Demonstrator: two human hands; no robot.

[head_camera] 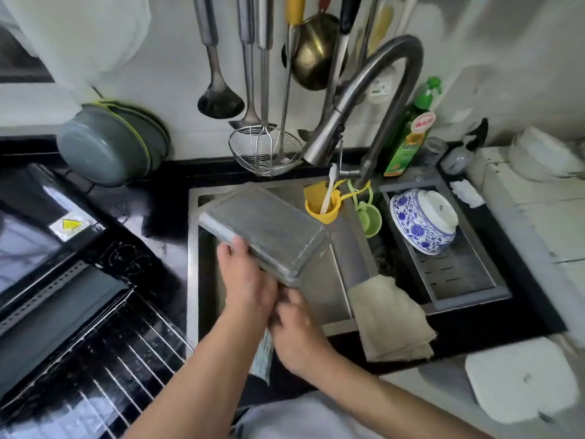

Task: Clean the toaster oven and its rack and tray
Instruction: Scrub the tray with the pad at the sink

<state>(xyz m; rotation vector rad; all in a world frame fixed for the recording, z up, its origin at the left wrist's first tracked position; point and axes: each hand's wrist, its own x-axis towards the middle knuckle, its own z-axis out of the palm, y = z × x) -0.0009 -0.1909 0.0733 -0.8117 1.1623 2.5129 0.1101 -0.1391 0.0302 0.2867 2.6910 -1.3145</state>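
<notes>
Grey metal, the tray (266,231) is held tilted over the left basin of the sink (193,248), its underside turned up toward the camera and its far end pointed toward the faucet (364,99). This attitude is judged to let water and residue drain into the basin rather than onto the counter (164,217). The near left edge of the tray is gripped by the left hand (245,280), thumb on top and fingers curled beneath. The right hand (297,331) is blurred at the tray's near corner, just beside the left hand; whether it pinches the tray or something else cannot be told. No water stream can be made out at the spout.

The rack (126,353) is laid on the counter to the left of the sink, in front of the toaster oven (41,248), well apart from the tray; it is judged to be staged there for its own turn. A folded cloth (392,318) is draped over the sink's front edge, near the right hand, presumably kept within reach for wiping. A detergent bottle (411,128) stands behind the sink, beside the faucet. A blue-and-white bowl (421,220) rests tilted in the drain tray (468,280) over the right basin, clear of the work
</notes>
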